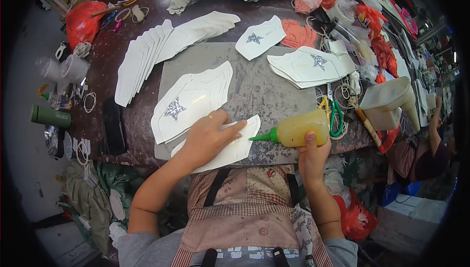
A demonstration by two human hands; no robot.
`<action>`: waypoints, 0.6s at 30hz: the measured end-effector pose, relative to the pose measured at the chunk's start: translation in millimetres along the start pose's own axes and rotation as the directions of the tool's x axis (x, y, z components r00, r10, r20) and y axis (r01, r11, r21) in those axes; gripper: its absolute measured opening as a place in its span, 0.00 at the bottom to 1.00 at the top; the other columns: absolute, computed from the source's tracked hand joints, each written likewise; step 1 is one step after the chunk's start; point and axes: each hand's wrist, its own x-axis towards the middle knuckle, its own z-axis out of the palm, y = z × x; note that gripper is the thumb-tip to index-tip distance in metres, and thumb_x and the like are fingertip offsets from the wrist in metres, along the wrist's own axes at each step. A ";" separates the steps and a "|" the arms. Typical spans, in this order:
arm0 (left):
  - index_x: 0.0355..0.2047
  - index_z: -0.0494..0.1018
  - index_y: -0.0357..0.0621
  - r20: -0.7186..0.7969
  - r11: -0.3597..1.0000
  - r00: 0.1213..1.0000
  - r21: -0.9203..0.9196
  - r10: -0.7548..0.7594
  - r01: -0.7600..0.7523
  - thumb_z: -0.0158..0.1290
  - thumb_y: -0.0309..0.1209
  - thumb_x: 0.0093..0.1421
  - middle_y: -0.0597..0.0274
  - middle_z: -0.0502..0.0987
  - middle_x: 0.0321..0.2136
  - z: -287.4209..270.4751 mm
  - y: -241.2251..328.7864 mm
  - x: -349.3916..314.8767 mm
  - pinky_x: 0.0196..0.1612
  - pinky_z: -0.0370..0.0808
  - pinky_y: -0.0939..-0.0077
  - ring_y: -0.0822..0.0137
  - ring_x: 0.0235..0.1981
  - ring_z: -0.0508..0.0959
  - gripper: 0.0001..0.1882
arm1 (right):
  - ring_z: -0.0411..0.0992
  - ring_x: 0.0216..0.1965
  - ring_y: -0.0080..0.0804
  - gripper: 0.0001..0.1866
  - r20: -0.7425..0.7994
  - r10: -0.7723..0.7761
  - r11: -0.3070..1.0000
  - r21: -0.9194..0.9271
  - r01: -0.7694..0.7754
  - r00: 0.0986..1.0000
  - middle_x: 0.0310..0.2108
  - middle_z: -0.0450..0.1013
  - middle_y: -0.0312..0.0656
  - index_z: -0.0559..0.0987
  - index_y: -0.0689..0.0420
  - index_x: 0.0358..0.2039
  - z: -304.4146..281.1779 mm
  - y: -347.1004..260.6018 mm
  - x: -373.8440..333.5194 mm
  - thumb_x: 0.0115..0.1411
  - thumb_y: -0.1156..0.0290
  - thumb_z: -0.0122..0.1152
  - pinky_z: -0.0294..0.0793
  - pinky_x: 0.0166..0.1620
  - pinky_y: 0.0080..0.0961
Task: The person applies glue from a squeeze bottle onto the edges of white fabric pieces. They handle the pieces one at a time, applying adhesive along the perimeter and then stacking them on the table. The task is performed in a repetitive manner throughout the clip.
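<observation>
My right hand (313,157) grips a squeeze bottle (304,129) of yellowish liquid, tipped on its side. Its green nozzle (263,137) points left, the tip at the right edge of a white cut piece (242,148). Fingers stretched out, my left hand (210,137) lies on that piece and hides much of it. Just beyond are overlapping white pieces (196,88), the top one bearing a glittery silver star (175,109). Farther right lie a single star-marked piece (260,37) and a small stack of star-marked pieces (308,65).
Fanned white pieces (147,59) lie at the back left, beyond the grey board (274,98). Green-handled scissors (336,117) and a whitish container (387,100) are on the right. A black phone (113,125) and a green bottle (50,116) sit left. Coral pieces (297,33) lie at the back.
</observation>
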 end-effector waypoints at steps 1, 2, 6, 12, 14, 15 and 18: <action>0.49 0.80 0.55 -0.010 1.000 1.000 -0.005 0.000 0.000 0.65 0.33 0.50 0.62 0.70 0.29 0.6 0.2 -0.2 0.30 0.71 0.69 0.63 0.30 0.73 0.23 | 0.71 0.46 0.26 0.31 0.002 -0.006 1.000 -0.029 0.006 1.000 0.45 0.71 0.40 0.67 0.66 0.56 -0.7 -0.2 0.0 0.62 0.59 0.67 0.72 0.50 0.25; 0.49 0.80 0.55 -0.020 1.000 1.000 -0.010 0.001 -0.001 0.65 0.33 0.50 0.63 0.70 0.29 0.6 0.1 -0.8 0.30 0.71 0.69 0.63 0.30 0.73 0.23 | 0.71 0.45 0.26 0.31 0.003 -0.012 0.998 -0.058 0.013 1.000 0.45 0.72 0.40 0.67 0.66 0.56 -2.8 -1.0 0.3 0.61 0.58 0.67 0.71 0.50 0.24; 0.49 0.80 0.55 -0.008 1.000 1.000 -0.015 -0.005 0.005 0.65 0.32 0.50 0.62 0.70 0.29 -0.6 -0.4 -1.5 0.30 0.71 0.69 0.63 0.30 0.73 0.23 | 0.71 0.44 0.25 0.32 -0.013 -0.058 0.980 -0.189 0.055 0.998 0.43 0.73 0.39 0.69 0.66 0.54 -1.9 -1.1 -6.2 0.60 0.55 0.68 0.71 0.48 0.23; 0.49 0.80 0.55 -0.009 1.000 1.000 -0.011 -0.002 0.001 0.65 0.32 0.50 0.62 0.71 0.29 -0.5 1.2 0.4 0.30 0.71 0.68 0.62 0.29 0.73 0.23 | 0.71 0.43 0.25 0.33 -0.001 -0.008 0.983 -0.184 0.007 1.000 0.43 0.73 0.39 0.69 0.66 0.54 -1.9 -3.9 -13.7 0.58 0.54 0.69 0.71 0.48 0.23; 0.48 0.80 0.55 -0.008 1.000 1.000 -0.003 -0.002 0.002 0.65 0.32 0.50 0.62 0.71 0.30 0.3 0.5 0.3 0.31 0.71 0.68 0.62 0.30 0.73 0.22 | 0.71 0.44 0.24 0.34 -0.012 -0.015 0.983 -0.182 0.012 1.000 0.43 0.73 0.39 0.69 0.66 0.54 -0.5 -3.9 -10.8 0.58 0.54 0.70 0.71 0.48 0.23; 0.49 0.79 0.55 -0.004 1.000 1.000 -0.012 -0.006 0.006 0.65 0.32 0.50 0.61 0.71 0.30 0.3 0.5 0.2 0.31 0.71 0.68 0.62 0.29 0.73 0.23 | 0.71 0.44 0.24 0.35 -0.017 -0.019 0.983 -0.181 0.015 1.000 0.43 0.74 0.39 0.69 0.66 0.54 -0.5 -4.0 -10.1 0.58 0.54 0.70 0.70 0.48 0.22; 0.53 0.77 0.56 0.036 0.997 0.998 -0.045 -0.060 0.062 0.63 0.30 0.53 0.60 0.71 0.30 -1.8 2.0 -1.1 0.33 0.72 0.66 0.60 0.30 0.73 0.25 | 0.71 0.46 0.26 0.32 0.183 0.087 0.947 -0.319 -0.025 0.979 0.45 0.73 0.40 0.69 0.66 0.55 -13.3 -9.5 -16.9 0.60 0.57 0.69 0.71 0.51 0.25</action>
